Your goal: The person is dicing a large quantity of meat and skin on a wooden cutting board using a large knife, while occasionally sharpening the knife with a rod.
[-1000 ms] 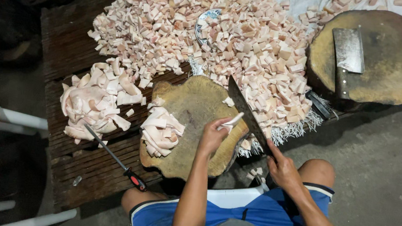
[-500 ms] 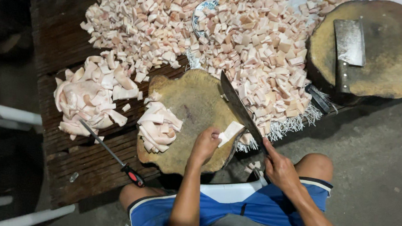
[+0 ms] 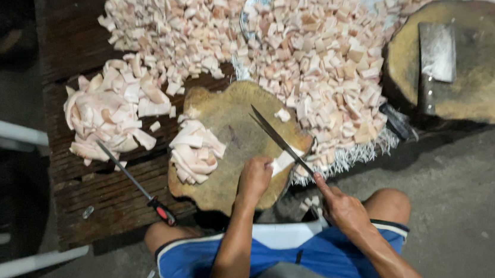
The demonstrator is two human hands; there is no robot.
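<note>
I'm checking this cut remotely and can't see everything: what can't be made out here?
Head view only:
- Meat strip: mostly hidden under the left hand and knife.
- Knife handle: covered by the right hand.
- Plate: buried in the pile of cut pieces.
- Second chopping block: cut off by the frame edge.

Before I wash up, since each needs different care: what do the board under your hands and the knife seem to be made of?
The chopping board looks like a raw wood slab: irregular outline, matte yellow-brown, worn and stained. The knife in the right hand seems metal: thin, dark grey blade with a dull sheen. Its handle is hidden.
</note>
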